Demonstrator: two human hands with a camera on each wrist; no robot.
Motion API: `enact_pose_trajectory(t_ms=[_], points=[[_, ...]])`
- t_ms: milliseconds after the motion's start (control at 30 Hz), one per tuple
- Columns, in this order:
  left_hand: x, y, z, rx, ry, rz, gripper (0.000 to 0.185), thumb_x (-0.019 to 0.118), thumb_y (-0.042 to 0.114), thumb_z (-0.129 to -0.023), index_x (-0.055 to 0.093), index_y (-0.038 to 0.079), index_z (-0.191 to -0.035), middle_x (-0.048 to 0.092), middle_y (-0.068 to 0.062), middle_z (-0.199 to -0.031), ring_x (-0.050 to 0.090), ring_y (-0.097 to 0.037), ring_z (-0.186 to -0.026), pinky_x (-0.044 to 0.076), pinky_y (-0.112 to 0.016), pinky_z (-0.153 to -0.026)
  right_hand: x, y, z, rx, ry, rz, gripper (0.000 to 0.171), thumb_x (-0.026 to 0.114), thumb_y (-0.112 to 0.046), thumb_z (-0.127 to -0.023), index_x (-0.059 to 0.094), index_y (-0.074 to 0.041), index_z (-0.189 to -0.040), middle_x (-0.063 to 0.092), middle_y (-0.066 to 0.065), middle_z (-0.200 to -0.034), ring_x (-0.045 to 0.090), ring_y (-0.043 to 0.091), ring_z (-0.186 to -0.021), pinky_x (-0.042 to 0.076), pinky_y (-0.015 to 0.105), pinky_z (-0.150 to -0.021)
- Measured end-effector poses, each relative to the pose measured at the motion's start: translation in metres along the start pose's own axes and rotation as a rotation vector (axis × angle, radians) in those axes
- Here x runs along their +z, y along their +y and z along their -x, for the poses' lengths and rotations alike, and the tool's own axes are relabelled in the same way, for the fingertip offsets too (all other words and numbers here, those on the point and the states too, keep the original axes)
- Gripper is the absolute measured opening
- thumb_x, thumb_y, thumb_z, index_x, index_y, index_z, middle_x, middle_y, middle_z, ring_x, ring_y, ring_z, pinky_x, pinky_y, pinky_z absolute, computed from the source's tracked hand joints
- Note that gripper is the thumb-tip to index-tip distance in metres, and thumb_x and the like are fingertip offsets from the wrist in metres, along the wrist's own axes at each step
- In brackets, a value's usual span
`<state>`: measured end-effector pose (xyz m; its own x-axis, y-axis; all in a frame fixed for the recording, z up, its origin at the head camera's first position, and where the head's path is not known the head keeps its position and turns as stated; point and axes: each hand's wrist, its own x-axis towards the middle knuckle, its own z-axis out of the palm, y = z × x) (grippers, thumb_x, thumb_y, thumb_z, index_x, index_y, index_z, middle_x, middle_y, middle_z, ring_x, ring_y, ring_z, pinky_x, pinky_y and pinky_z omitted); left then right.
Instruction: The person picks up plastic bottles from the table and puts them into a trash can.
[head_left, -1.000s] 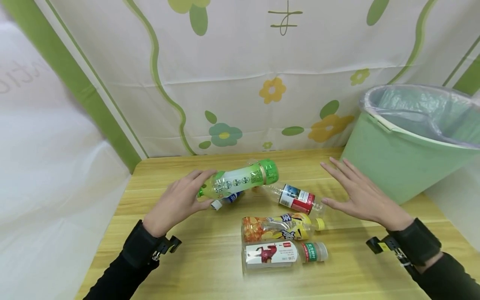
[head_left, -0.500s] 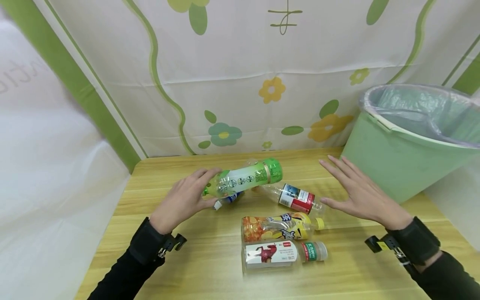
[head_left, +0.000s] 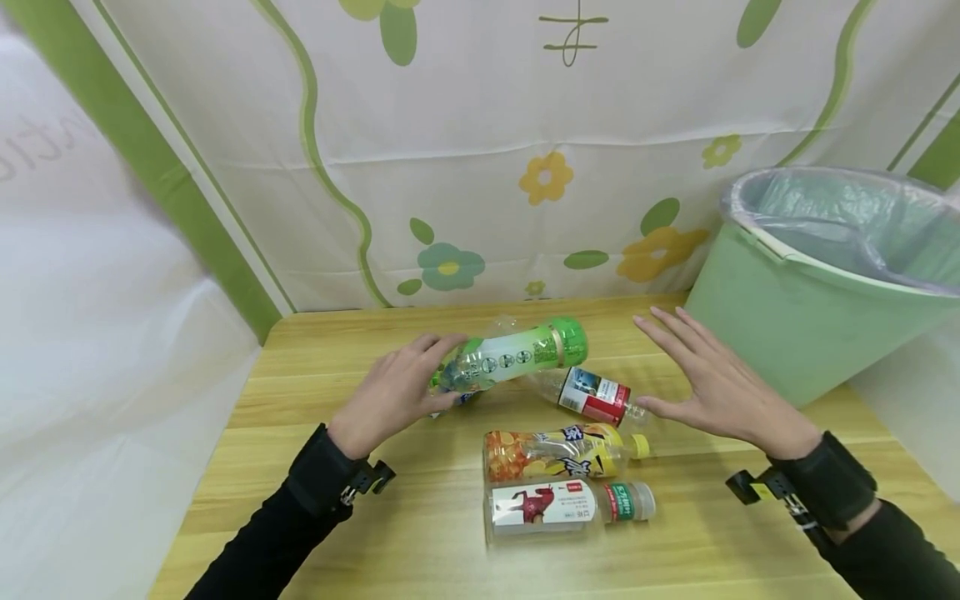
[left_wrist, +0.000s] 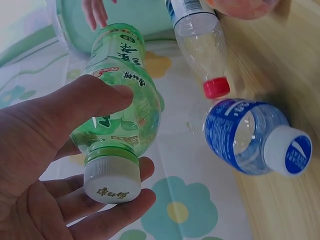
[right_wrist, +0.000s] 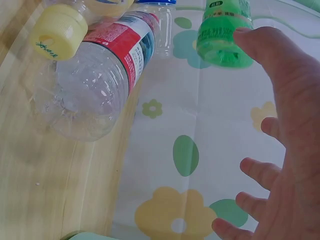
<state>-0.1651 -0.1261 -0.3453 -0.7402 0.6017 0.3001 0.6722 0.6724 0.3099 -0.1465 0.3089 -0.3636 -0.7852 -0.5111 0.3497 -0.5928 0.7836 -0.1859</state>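
Observation:
My left hand grips a green-labelled bottle near its cap end and holds it sideways above the table. In the left wrist view the thumb and fingers curl round the bottle's neck above its white cap. My right hand hovers flat with straight, spread fingers, just right of the bottles and holding nothing. The right wrist view shows the green bottle's base close to the right hand's fingers.
A red-labelled clear bottle, a yellow-orange bottle and a white-labelled bottle lie mid-table. A blue-labelled bottle lies under the held one. A green lined bin stands at the right. A flowered curtain hangs behind.
My left hand has carried the green bottle rightward, toward the right hand. The right hand has drifted slightly left and stayed flat. The bottles on the table have not moved.

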Motion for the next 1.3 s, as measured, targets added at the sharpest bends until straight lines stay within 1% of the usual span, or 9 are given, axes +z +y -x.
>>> enact_pose_trajectory(t_ms=[167,433,567,767,967,1067,1167,1200,1300], points=[[0.006,0.005,-0.008,0.021,0.001,-0.013,0.072,0.088,0.023,-0.082,0.054,0.008,-0.144,0.064,-0.013,-0.119,0.065,-0.021,-0.087,0.057,-0.034,-0.068,0.000,-0.003,-0.003,-0.023,0.017,0.002,0.105,0.086,-0.045,-0.078,0.029,-0.019,-0.163,0.029,0.021,-0.161,0.017,0.044,-0.149,0.025,0.068,-0.111],[0.014,0.016,-0.019,0.040,-0.030,-0.027,0.075,0.087,0.025,-0.084,0.051,0.009,-0.147,0.063,-0.012,-0.118,0.062,-0.017,-0.079,0.054,-0.030,-0.064,0.001,-0.008,-0.007,-0.060,0.038,0.011,0.108,0.087,-0.045,-0.076,0.029,-0.016,-0.162,0.030,0.020,-0.161,0.019,0.044,-0.148,0.025,0.065,-0.112],[0.020,0.020,-0.023,0.067,-0.023,-0.025,0.075,0.088,0.025,-0.083,0.051,0.010,-0.147,0.063,-0.013,-0.119,0.061,-0.017,-0.075,0.053,-0.029,-0.061,0.002,-0.009,-0.008,-0.082,0.040,0.014,0.109,0.086,-0.048,-0.075,0.030,-0.015,-0.162,0.029,0.019,-0.162,0.021,0.043,-0.148,0.026,0.064,-0.113],[0.026,0.024,-0.025,0.105,-0.001,0.021,0.075,0.087,0.019,-0.083,0.050,0.012,-0.147,0.063,-0.012,-0.110,0.054,-0.014,-0.066,0.047,-0.023,-0.052,0.003,-0.012,-0.012,-0.127,0.052,0.004,0.101,0.074,-0.061,-0.081,0.033,-0.014,-0.161,0.029,0.016,-0.162,0.025,0.042,-0.147,0.030,0.064,-0.111],[0.029,0.030,-0.025,0.125,-0.014,0.044,0.076,0.087,0.019,-0.083,0.049,0.009,-0.149,0.063,-0.012,-0.119,0.054,-0.010,-0.063,0.047,-0.022,-0.055,0.006,-0.016,-0.015,-0.171,0.061,-0.004,0.098,0.058,-0.074,-0.087,0.035,-0.013,-0.160,0.035,0.019,-0.158,0.032,0.043,-0.142,0.035,0.066,-0.105],[0.031,0.034,-0.025,0.132,-0.028,0.046,0.076,0.087,0.022,-0.084,0.049,0.009,-0.149,0.062,-0.012,-0.125,0.056,-0.011,-0.067,0.048,-0.022,-0.057,0.007,-0.017,-0.016,-0.201,0.071,-0.009,0.092,0.052,-0.073,-0.091,0.037,-0.012,-0.159,0.038,0.020,-0.156,0.038,0.041,-0.139,0.040,0.064,-0.101],[0.032,0.037,-0.026,0.142,-0.034,0.045,0.074,0.087,0.025,-0.084,0.051,0.009,-0.148,0.061,-0.011,-0.129,0.059,-0.014,-0.078,0.051,-0.024,-0.062,0.009,-0.018,-0.014,-0.228,0.078,-0.020,0.086,0.050,-0.069,-0.094,0.041,-0.012,-0.157,0.041,0.020,-0.153,0.043,0.039,-0.134,0.046,0.059,-0.095],[0.032,0.038,-0.026,0.145,-0.034,0.045,0.073,0.087,0.026,-0.085,0.052,0.009,-0.147,0.061,-0.010,-0.129,0.059,-0.015,-0.082,0.052,-0.025,-0.064,0.010,-0.018,-0.014,-0.235,0.080,-0.023,0.083,0.052,-0.067,-0.095,0.042,-0.012,-0.156,0.042,0.020,-0.152,0.045,0.038,-0.133,0.048,0.056,-0.093],[0.033,0.041,-0.026,0.150,-0.036,0.051,0.072,0.087,0.027,-0.085,0.053,0.009,-0.146,0.061,-0.011,-0.130,0.059,-0.017,-0.088,0.054,-0.028,-0.069,0.011,-0.018,-0.013,-0.252,0.071,-0.046,0.077,0.069,-0.049,-0.091,0.046,-0.012,-0.154,0.046,0.018,-0.149,0.049,0.034,-0.128,0.051,0.048,-0.088]])
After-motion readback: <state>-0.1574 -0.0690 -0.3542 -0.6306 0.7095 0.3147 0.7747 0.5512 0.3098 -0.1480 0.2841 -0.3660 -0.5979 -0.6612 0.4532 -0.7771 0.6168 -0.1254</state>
